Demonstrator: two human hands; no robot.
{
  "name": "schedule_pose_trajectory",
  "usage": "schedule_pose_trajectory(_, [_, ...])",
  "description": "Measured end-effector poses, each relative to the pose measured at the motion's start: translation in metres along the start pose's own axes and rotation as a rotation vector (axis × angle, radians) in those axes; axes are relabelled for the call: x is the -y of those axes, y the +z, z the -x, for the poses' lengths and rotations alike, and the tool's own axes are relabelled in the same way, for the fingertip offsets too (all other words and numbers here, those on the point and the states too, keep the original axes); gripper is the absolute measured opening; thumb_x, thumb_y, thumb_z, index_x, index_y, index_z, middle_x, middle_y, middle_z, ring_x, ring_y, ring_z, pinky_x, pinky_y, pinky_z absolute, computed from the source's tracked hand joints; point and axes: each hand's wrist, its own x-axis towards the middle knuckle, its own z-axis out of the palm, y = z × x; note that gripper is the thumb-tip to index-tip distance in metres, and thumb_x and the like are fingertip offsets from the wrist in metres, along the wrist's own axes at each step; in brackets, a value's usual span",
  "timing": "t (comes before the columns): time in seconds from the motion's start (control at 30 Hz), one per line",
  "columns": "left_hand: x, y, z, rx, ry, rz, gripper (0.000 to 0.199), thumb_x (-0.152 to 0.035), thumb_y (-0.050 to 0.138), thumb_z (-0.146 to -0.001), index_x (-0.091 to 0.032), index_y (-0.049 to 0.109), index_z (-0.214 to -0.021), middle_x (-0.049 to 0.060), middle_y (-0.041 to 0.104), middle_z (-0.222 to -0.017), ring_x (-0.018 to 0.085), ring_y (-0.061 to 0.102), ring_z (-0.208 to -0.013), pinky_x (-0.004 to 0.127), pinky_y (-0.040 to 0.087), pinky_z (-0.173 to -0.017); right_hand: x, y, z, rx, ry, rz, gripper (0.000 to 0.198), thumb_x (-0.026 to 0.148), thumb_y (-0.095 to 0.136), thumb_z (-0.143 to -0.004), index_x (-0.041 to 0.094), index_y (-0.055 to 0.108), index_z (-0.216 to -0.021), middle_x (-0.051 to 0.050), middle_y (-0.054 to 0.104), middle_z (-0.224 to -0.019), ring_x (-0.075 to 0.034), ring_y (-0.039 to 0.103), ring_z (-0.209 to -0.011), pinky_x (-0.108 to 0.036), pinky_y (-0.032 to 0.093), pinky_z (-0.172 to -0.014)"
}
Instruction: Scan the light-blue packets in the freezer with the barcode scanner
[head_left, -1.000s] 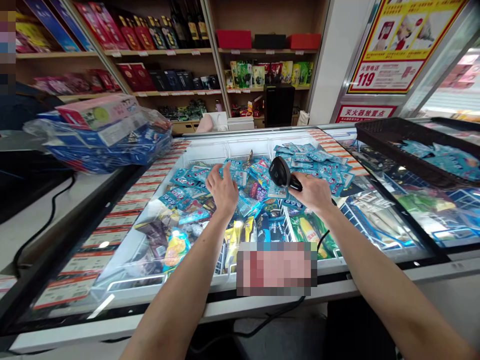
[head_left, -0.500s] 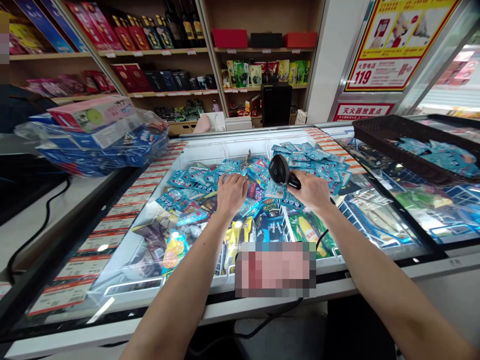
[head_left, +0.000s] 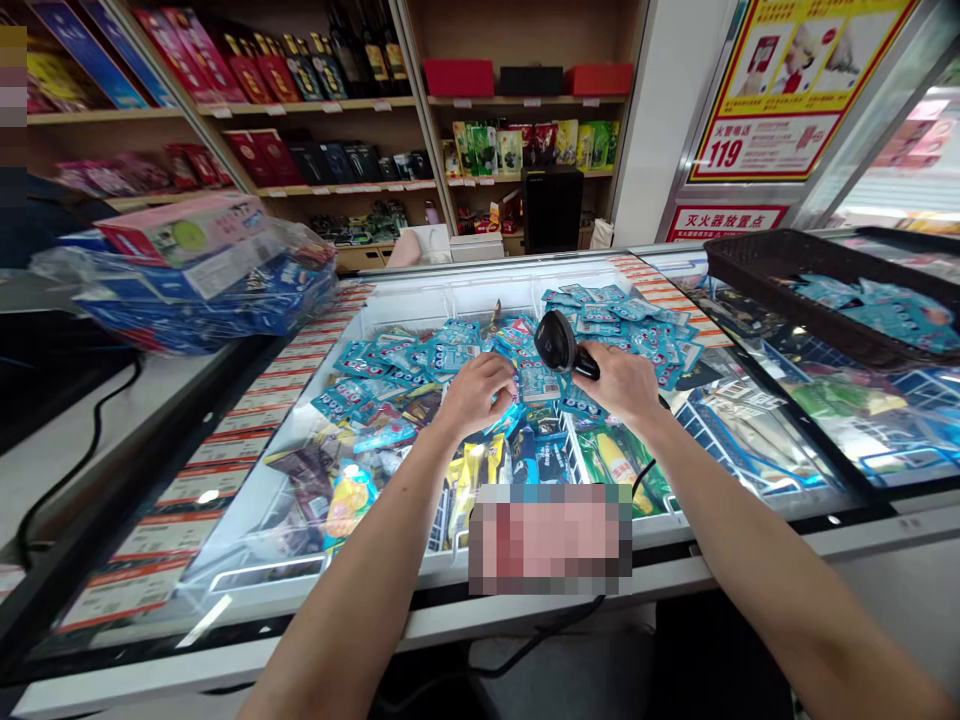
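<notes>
My right hand (head_left: 621, 385) grips a black handheld barcode scanner (head_left: 556, 342) by its handle, its head turned to the left above the packets. Left of it, my left hand (head_left: 477, 396) has its fingers curled in with the thumb; whatever they hold, if anything, is hidden. Just beyond those fingertips lies a small blue packet (head_left: 541, 383) with a barcode facing up, under the scanner. Many similar blue packets (head_left: 364, 357) are spread over the glass top to the left. Another heap of them (head_left: 615, 305) lies behind and to the right of the scanner.
Under the glass, a chest freezer (head_left: 367, 630) holds wrapped ice creams (head_left: 474, 465) and wire baskets. Wrapped boxes (head_left: 202, 270) sit at left. A dark tray (head_left: 750, 262) with more packets stands at right. The scanner cable (head_left: 555, 632) hangs over the front edge.
My left hand has shifted slightly right and toward me, its fingers going from stretched out to curled. A barcoded packet now shows beside it. The right hand and scanner have barely moved.
</notes>
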Motion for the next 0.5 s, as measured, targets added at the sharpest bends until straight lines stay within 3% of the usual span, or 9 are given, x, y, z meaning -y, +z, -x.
schedule_pose_trajectory(0.1, [-0.0051,-0.0029,-0.0016,-0.02,-0.073,0.012,0.027,-0.027,0.045,-0.09,-0.023,0.064,-0.109,0.005,0.06,-0.125,0.021,0.049,-0.123,0.043,0.039,-0.105,0.0001,0.0012,0.0002,-0.006,-0.02,-0.014,0.041,0.048,0.051,-0.085,0.028,0.059,-0.119,-0.004,0.071,-0.09,-0.02,0.063,-0.072,-0.028,0.032,-0.058])
schedule_pose_trajectory(0.17, [-0.0082,-0.0035,-0.0032,0.032,-0.109,0.014,0.042,-0.036,0.043,-0.092,-0.023,0.048,-0.132,0.005,0.049,-0.141,0.022,0.038,-0.135,0.044,0.034,-0.111,0.0004,0.0023,0.0002,-0.005,-0.04,-0.03,0.04,0.046,0.052,-0.085,0.027,0.059,-0.119,-0.004,0.071,-0.093,-0.019,0.063,-0.073,-0.028,0.032,-0.059])
schedule_pose_trajectory(0.23, [-0.0093,-0.0028,-0.0044,0.116,-0.103,0.017,0.049,-0.042,0.04,-0.094,-0.025,0.039,-0.14,0.004,0.043,-0.146,0.022,0.032,-0.139,0.044,0.031,-0.112,0.0008,0.0033,0.0003,-0.002,-0.056,-0.04,0.039,0.045,0.052,-0.085,0.026,0.059,-0.118,-0.004,0.071,-0.094,-0.018,0.063,-0.075,-0.028,0.031,-0.059])
schedule_pose_trajectory(0.33, [-0.0076,-0.0006,-0.0052,0.171,-0.103,0.019,0.041,-0.043,0.035,-0.096,-0.025,0.049,-0.13,0.005,0.054,-0.136,0.021,0.043,-0.131,0.042,0.036,-0.107,0.0013,0.0043,0.0006,-0.002,-0.062,-0.04,0.039,0.045,0.052,-0.085,0.025,0.059,-0.118,-0.004,0.071,-0.095,-0.018,0.063,-0.076,-0.028,0.031,-0.059])
schedule_pose_trajectory(0.43, [-0.0049,0.0013,-0.0047,0.104,-0.161,0.004,0.038,-0.047,0.037,-0.094,-0.021,0.059,-0.111,0.008,0.061,-0.121,0.022,0.054,-0.116,0.041,0.042,-0.099,0.0017,0.0036,0.0011,0.001,-0.061,-0.037,0.038,0.045,0.052,-0.086,0.025,0.059,-0.118,-0.004,0.071,-0.096,-0.019,0.063,-0.076,-0.028,0.032,-0.06])
schedule_pose_trajectory(0.5, [-0.0037,0.0027,-0.0039,0.063,-0.194,-0.004,0.04,-0.052,0.042,-0.091,-0.021,0.059,-0.109,0.009,0.061,-0.119,0.024,0.055,-0.113,0.042,0.043,-0.096,0.0022,0.0021,0.0014,0.007,-0.065,-0.034,0.039,0.045,0.051,-0.086,0.026,0.058,-0.119,-0.004,0.071,-0.097,-0.019,0.064,-0.076,-0.028,0.032,-0.059])
